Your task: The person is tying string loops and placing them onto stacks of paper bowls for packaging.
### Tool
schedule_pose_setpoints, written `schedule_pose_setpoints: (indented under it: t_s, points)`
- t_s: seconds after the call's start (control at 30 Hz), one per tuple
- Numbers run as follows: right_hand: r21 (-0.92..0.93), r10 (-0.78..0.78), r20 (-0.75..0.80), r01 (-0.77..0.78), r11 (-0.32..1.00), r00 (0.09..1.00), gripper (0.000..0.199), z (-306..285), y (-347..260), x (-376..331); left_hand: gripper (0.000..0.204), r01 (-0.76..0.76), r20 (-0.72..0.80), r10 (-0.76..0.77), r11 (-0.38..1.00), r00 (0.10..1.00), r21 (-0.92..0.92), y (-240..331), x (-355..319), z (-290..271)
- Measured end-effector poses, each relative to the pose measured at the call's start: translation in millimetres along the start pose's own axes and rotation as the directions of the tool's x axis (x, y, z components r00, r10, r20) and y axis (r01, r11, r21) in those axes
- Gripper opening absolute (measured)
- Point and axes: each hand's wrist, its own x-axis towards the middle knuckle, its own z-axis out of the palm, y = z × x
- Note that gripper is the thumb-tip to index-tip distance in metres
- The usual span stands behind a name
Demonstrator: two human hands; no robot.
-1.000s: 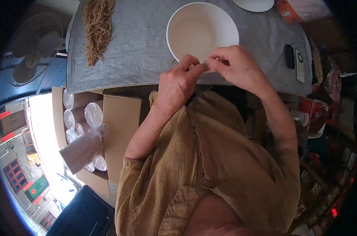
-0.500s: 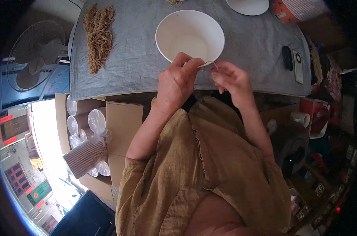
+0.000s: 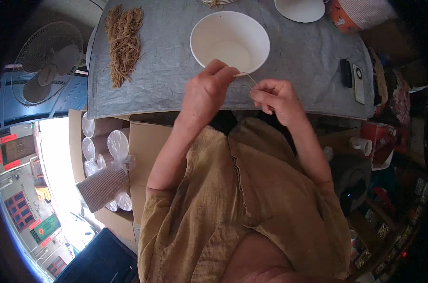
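A thin pale string [image 3: 251, 79] stretches between my two hands just in front of a white paper bucket [image 3: 197, 45]. My left hand [image 3: 204, 92] is closed on one part of it, close to the bucket's near rim. To the right, my right hand [image 3: 277, 98] pinches the string's other end between thumb and fingers. The bucket stands upright on the grey cloth-covered table [image 3: 166, 85] and looks empty inside. A bundle of tan twisted strings [image 3: 124, 47] lies at the table's far left.
Behind the bucket, a few stacked white rims [image 3: 218, 2] show at the edge. A white round lid [image 3: 300, 8] and an orange patterned tub [image 3: 343, 18] sit far right. A phone [image 3: 358, 82] lies near the right edge. A carton of wrapped paper cups [image 3: 103, 188] stands lower left, below a fan [image 3: 49, 63].
The curved loop of string between my hands is now drawn into a straighter slanting line. My right hand has shifted slightly down, and my left hand slightly left.
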Motion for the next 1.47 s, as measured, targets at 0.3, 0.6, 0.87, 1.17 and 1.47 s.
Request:
schedule_pose_setpoints:
  t_s: [0.3,0.6,0.87,1.17,1.47]
  points:
    - [-0.333,0.01,0.173,0.049,0.942,0.985,0.01,-26,-75,-5,0.038,0.098,0.227,-0.03,0.951,0.973,-0.295,5,34,-35]
    - [-0.102,-0.073,0.155,0.089,0.991,0.985,0.021,-24,-85,1,0.03,0.425,0.61,0.034,0.686,0.792,-0.59,16,60,-29]
    - [-0.338,-0.526,-0.001,0.494,0.801,0.851,0.017,-15,-65,0,0.031,0.483,0.606,-0.004,0.609,0.795,-0.629,13,58,-26]
    - [-0.434,-0.479,0.025,0.441,0.786,0.878,0.012,-10,-69,0,0.032,0.474,0.607,-0.008,0.633,0.794,-0.612,16,60,-25]
    - [-0.447,-0.477,-0.001,0.427,0.786,0.879,0.012,-12,-67,4,0.027,0.469,0.586,0.024,0.573,0.81,-0.672,-1,54,-26]
